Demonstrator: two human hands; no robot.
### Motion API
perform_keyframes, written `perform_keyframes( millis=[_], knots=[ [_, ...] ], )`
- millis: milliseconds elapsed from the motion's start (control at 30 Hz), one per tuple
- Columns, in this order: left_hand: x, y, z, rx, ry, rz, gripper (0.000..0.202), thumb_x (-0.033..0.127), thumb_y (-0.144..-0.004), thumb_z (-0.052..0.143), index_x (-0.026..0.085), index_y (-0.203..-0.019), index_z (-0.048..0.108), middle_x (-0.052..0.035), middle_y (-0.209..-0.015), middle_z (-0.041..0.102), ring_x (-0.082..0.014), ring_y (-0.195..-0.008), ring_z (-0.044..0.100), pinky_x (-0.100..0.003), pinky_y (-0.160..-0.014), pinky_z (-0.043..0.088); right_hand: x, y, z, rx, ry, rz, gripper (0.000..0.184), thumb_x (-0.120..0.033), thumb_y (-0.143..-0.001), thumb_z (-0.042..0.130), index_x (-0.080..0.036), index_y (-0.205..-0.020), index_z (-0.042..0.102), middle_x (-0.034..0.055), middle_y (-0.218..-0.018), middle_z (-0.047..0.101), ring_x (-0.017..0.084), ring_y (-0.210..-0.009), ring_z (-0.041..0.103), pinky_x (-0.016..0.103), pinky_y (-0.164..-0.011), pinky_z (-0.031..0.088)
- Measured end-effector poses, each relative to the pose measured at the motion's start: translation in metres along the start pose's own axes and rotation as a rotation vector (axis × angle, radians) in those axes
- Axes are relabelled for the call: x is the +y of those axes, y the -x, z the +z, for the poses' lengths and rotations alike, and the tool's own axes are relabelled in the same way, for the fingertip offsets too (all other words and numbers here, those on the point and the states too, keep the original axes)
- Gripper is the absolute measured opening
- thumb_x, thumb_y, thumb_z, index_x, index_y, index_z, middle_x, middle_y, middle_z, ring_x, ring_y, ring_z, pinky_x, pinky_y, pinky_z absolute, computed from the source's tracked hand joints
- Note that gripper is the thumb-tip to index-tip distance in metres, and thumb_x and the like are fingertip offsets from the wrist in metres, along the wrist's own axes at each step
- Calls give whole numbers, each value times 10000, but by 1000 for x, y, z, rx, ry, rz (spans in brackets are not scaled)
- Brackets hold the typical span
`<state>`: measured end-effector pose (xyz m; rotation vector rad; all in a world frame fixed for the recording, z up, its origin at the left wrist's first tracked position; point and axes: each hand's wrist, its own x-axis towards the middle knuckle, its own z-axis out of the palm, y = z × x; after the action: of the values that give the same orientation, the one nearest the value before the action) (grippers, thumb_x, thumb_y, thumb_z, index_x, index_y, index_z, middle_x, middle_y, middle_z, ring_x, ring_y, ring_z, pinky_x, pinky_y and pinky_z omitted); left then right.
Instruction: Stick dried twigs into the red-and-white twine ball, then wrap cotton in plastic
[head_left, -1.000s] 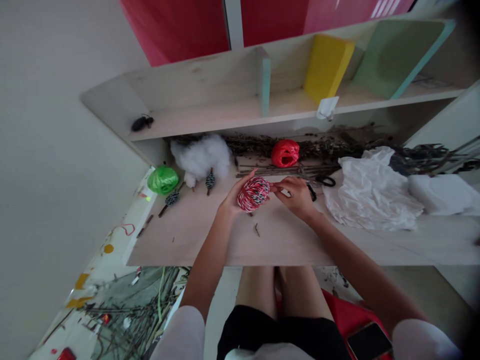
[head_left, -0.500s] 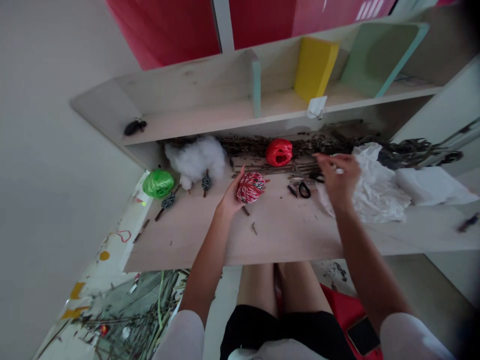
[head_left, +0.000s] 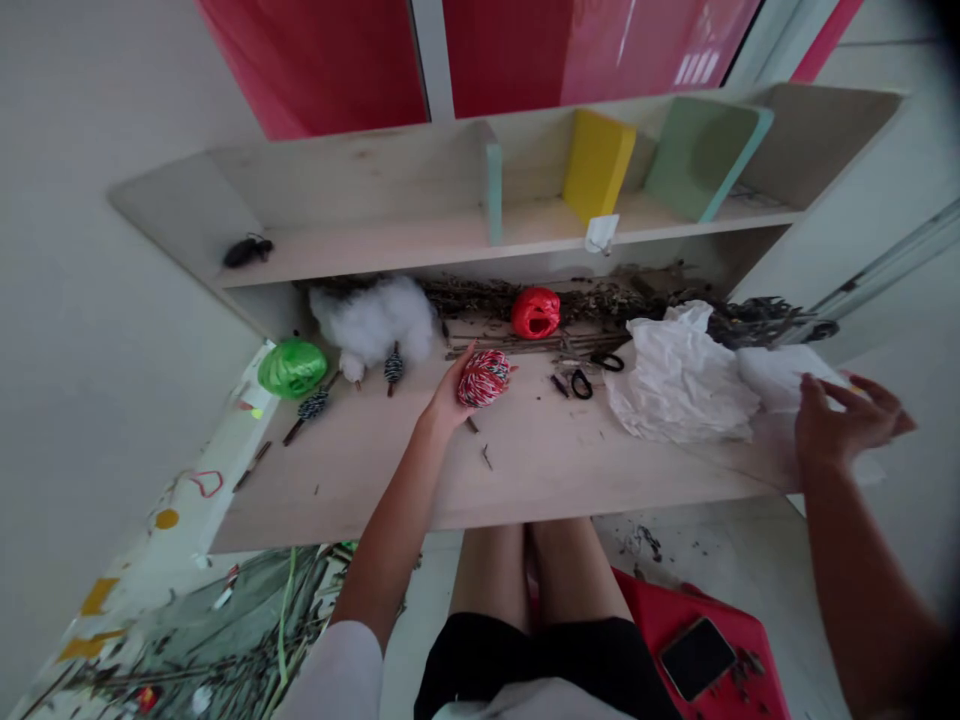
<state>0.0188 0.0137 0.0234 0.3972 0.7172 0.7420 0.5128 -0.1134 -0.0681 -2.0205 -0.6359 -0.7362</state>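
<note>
My left hand [head_left: 448, 392] cups a ball of red-and-white twine [head_left: 483, 377] that rests on the pale wooden desk [head_left: 390, 470]. Its fingers curl round the ball's left side. Far out to the right, my right hand [head_left: 844, 418] hovers over the desk's right end with fingers spread, just above a flat white sheet [head_left: 784, 375]. I cannot make out a twine strand between the ball and that hand. Crumpled white paper [head_left: 679, 378] lies between the two hands.
Black-handled scissors [head_left: 581, 382] lie right of the ball. A red twine ball [head_left: 535, 312], dry twigs [head_left: 600, 300], white stuffing [head_left: 375, 318], a green ball [head_left: 292, 367] and wrapped sticks [head_left: 313, 405] line the back. Shelf overhead; phone [head_left: 697, 657] on a red stool; cuttings litter the floor at left.
My right hand left the twine ball and swept far right, past the scissors and crumpled paper, to the desk's right end. The left hand stays on the ball. The view shifted.
</note>
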Motion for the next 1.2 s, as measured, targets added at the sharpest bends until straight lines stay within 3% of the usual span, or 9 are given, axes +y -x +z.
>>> perform_keyframes(
  millis=[133,400,500,600,700,867,967,1067,1200],
  knots=[
    [-1,-4,-6,9,-8,-2,505,438,-966,310,69,-1145,605,-150,-857,731,-162,-577,676,-270,-550,557,-7,5,9,6,-56,150,74,-149,-646,746,-170,-713,768,171,-1136,685,350,-1182,470,528,-981,317],
    [-5,-8,-9,36,-13,65,492,449,-952,367,79,-1166,611,-151,-943,732,-200,-790,710,-341,-757,571,-13,10,6,-47,-108,-47,135,-286,-725,675,-255,-616,748,192,-1141,688,373,-1203,493,652,-1030,125],
    [-6,-5,-8,45,-23,103,476,478,-919,453,86,-1119,635,-129,-903,737,-191,-783,707,-316,-759,565,-16,14,4,-39,-121,-39,248,-435,-777,623,-253,-701,774,228,-1125,681,387,-1198,507,661,-1023,132],
    [-7,-2,-7,51,-32,180,380,423,-871,576,130,-1102,644,-80,-873,740,-163,-738,701,-279,-732,557,-22,18,-2,42,-150,-27,501,-643,-741,569,-232,-941,773,283,-1162,642,423,-1201,504,665,-1011,151],
    [-11,2,-6,64,-23,241,259,288,-833,644,191,-1073,655,-31,-861,740,-149,-723,696,-270,-703,552,-38,21,-17,177,-235,-72,740,-771,-691,490,-203,-1111,711,318,-1175,613,448,-1218,486,666,-969,221],
    [-21,8,2,73,-190,272,248,249,-704,762,161,-922,684,-55,-853,730,-170,-706,687,-270,-641,535,-100,24,-49,219,-405,-202,570,-652,-781,516,-194,-1078,681,278,-1144,627,380,-1166,537,567,-977,345],
    [-24,20,15,159,-302,420,352,256,-589,841,169,-890,680,-33,-839,721,-131,-675,661,-220,-628,505,-152,40,-62,-77,-531,-263,456,-572,-886,429,-200,-876,692,217,-959,698,327,-1011,626,500,-941,425],
    [-28,47,25,137,-382,511,381,314,-576,842,154,-886,688,-47,-864,713,-145,-731,657,-231,-671,508,-200,78,-67,-351,-623,-333,473,-549,-912,402,-166,-884,676,172,-935,705,292,-916,655,455,-851,490],
    [-57,109,10,370,-359,752,338,401,-636,792,183,-871,686,-24,-848,697,-151,-815,642,-215,-736,504,-240,140,-67,-762,-736,-506,480,-560,-926,379,-182,-878,672,124,-893,714,255,-854,668,395,-786,513]
  ],
)
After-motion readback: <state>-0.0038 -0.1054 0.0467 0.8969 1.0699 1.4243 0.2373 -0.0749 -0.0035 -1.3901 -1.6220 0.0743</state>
